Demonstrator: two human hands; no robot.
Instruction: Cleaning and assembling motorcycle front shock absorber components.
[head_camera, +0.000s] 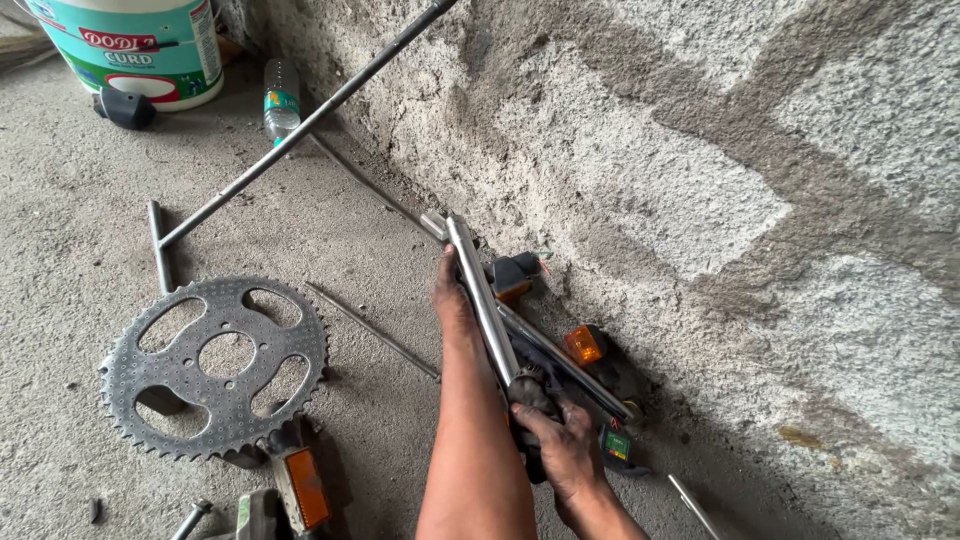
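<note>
Seen from the head camera, a person worked at the foot of a rough concrete wall (700, 180), both forearms reaching forward over the floor. The left hand (452, 295) stretched out along a shiny metal tube (482, 300), fingers curled against its upper length and steadying it; how tightly they closed could not be told. The right hand (560, 445) was clenched around the tube's dark lower end, knuckles up, wrist bent toward the wall. The tube lay slanted against the base of the wall, its far tip pointing away from the person.

Just beside it, against the wall, sat two orange-lensed indicator lamps (585, 345). A large toothed sprocket (215, 365) lay flat on the floor to the left, well apart from the hands. A long thin rod (300, 130) leaned from floor to wall, near a plastic bottle (281, 100) and a white-and-green bucket (140, 45).
</note>
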